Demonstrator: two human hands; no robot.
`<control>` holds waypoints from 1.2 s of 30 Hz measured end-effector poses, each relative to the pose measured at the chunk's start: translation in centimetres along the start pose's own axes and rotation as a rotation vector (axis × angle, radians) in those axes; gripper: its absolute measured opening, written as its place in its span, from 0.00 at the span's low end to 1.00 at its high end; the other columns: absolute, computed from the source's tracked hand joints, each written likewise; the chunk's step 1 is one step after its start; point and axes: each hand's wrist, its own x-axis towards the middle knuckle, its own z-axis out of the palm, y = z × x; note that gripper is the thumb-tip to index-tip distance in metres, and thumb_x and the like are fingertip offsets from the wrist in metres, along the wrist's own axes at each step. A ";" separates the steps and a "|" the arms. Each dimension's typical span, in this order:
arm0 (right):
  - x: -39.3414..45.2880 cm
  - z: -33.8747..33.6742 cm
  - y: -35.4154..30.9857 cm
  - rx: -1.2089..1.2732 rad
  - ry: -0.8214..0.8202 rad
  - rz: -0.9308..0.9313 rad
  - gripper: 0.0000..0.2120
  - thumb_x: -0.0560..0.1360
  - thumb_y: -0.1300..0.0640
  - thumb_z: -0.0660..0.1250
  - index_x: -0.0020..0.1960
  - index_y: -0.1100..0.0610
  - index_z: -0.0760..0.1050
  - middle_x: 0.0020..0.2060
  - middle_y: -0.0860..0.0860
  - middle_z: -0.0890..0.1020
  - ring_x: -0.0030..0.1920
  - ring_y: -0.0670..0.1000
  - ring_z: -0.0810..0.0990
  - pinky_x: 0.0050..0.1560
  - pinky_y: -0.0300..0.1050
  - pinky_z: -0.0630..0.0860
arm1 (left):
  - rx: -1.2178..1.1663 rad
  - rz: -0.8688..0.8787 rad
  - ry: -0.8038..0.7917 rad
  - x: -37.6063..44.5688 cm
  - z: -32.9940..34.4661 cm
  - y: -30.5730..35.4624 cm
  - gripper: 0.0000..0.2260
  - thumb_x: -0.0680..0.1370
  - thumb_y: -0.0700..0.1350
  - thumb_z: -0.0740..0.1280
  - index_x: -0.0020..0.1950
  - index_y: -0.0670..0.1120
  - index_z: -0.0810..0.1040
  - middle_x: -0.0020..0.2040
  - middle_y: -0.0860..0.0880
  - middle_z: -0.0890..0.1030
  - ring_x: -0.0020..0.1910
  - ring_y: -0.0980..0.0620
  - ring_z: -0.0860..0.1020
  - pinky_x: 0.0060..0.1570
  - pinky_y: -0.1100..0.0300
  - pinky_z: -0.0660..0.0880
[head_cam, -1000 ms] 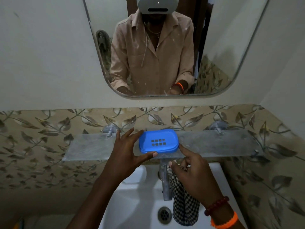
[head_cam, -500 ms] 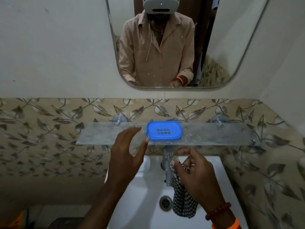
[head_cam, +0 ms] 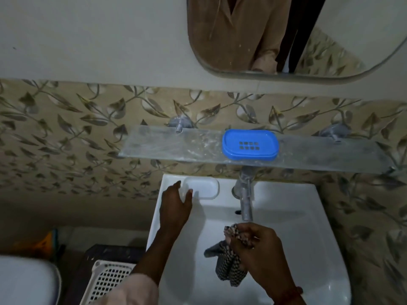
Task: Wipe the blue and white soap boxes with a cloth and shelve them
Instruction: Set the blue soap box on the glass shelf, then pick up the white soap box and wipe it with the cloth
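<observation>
Half a second ago the left hand (head_cam: pixel 176 205) was up by the shelf next to the blue soap box; now it has dropped down to the far left corner of the sink (head_cam: pixel 286 216) and is reaching for the white soap box (head_cam: pixel 203 187). Its fingers are straight and spread, with the tips at the box's left end, and it holds nothing yet. That box looks light, hard and smooth, so it may slip if wet; a good hold would be thumb on one long side and fingers on the other. Farther right, the blue soap box (head_cam: pixel 250 144) sits flat on the glass shelf (head_cam: pixel 167 144). Near and right, the right hand (head_cam: pixel 262 249) squeezes the soft checked cloth (head_cam: pixel 229 267) over the sink.
</observation>
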 end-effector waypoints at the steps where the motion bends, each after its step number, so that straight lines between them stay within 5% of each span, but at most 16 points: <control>1: 0.0 0.3 0.3 -0.008 -0.007 0.003 0.06 0.68 0.54 0.80 0.40 0.44 0.86 0.36 0.39 0.87 0.39 0.39 0.85 0.44 0.49 0.85 | 0.020 -0.024 0.020 1.2 0.5 0.0 0.25 0.82 0.49 0.69 0.74 0.36 0.73 0.68 0.36 0.80 0.67 0.37 0.78 0.67 0.44 0.74; 5: -0.1 0.8 0.9 -0.046 -0.022 -0.037 0.11 0.71 0.60 0.76 0.36 0.45 0.86 0.35 0.42 0.86 0.34 0.38 0.84 0.35 0.31 0.78 | 0.133 -0.110 0.036 3.9 1.6 -0.1 0.21 0.81 0.47 0.69 0.69 0.36 0.76 0.60 0.36 0.84 0.63 0.37 0.79 0.60 0.46 0.76; 9: -0.4 0.8 1.4 -0.060 -0.035 -0.055 0.10 0.76 0.59 0.72 0.41 0.46 0.85 0.37 0.43 0.86 0.36 0.40 0.85 0.38 0.36 0.80 | 0.171 -0.123 0.022 4.6 1.9 -0.2 0.06 0.76 0.35 0.65 0.42 0.38 0.80 0.43 0.39 0.85 0.48 0.36 0.82 0.40 0.51 0.75; 14: -0.6 -0.3 2.1 -0.067 0.038 -0.055 0.06 0.78 0.57 0.70 0.49 0.47 0.83 0.45 0.44 0.85 0.46 0.42 0.84 0.45 0.41 0.81 | 0.049 -0.063 -0.048 3.1 0.3 -0.2 0.08 0.80 0.35 0.67 0.55 0.34 0.84 0.50 0.35 0.86 0.50 0.37 0.84 0.51 0.51 0.77; 17: -0.8 -1.0 1.6 -0.016 0.093 -0.085 0.07 0.79 0.58 0.68 0.50 0.47 0.82 0.46 0.44 0.85 0.46 0.41 0.84 0.44 0.37 0.81 | -0.115 -0.062 -0.140 0.1 -1.6 0.2 0.10 0.81 0.43 0.70 0.59 0.41 0.86 0.55 0.43 0.86 0.53 0.44 0.84 0.57 0.51 0.80; 21: -1.5 -1.0 0.0 0.109 0.106 -0.140 0.05 0.78 0.56 0.69 0.51 0.50 0.83 0.45 0.47 0.86 0.47 0.44 0.85 0.48 0.43 0.82 | -0.406 -0.205 -0.318 -5.3 -3.3 2.4 0.08 0.78 0.51 0.73 0.55 0.52 0.88 0.53 0.51 0.88 0.53 0.51 0.85 0.54 0.52 0.81; 24: -2.3 -0.4 -1.2 0.255 0.105 -0.121 0.05 0.77 0.57 0.70 0.51 0.51 0.84 0.45 0.47 0.87 0.48 0.47 0.86 0.49 0.46 0.84 | -0.674 -0.396 -0.465 -8.2 -3.1 4.0 0.27 0.66 0.57 0.77 0.63 0.48 0.84 0.56 0.45 0.88 0.56 0.43 0.85 0.60 0.43 0.82; 27: -3.1 0.5 -1.9 0.378 0.145 -0.072 0.05 0.74 0.56 0.74 0.50 0.49 0.83 0.42 0.47 0.88 0.45 0.47 0.87 0.47 0.45 0.84 | -0.905 -0.501 -0.581 -10.0 -2.5 5.5 0.32 0.72 0.62 0.74 0.67 0.41 0.82 0.58 0.42 0.87 0.61 0.40 0.84 0.66 0.42 0.77; 32: -4.2 2.4 -2.1 0.441 0.252 -0.043 0.06 0.71 0.59 0.77 0.41 0.51 0.82 0.38 0.48 0.88 0.42 0.46 0.87 0.48 0.44 0.84 | -1.154 -0.606 -0.821 -12.1 -2.5 7.4 0.45 0.68 0.78 0.65 0.65 0.41 0.84 0.63 0.36 0.84 0.63 0.41 0.83 0.58 0.50 0.81; 36: -5.2 3.2 -2.5 0.418 0.267 -0.090 0.12 0.72 0.62 0.76 0.43 0.44 0.84 0.42 0.37 0.87 0.45 0.38 0.86 0.48 0.29 0.80 | -1.208 -0.689 -0.748 -12.9 -1.7 7.4 0.34 0.71 0.72 0.67 0.54 0.43 0.89 0.52 0.40 0.88 0.51 0.44 0.88 0.48 0.53 0.83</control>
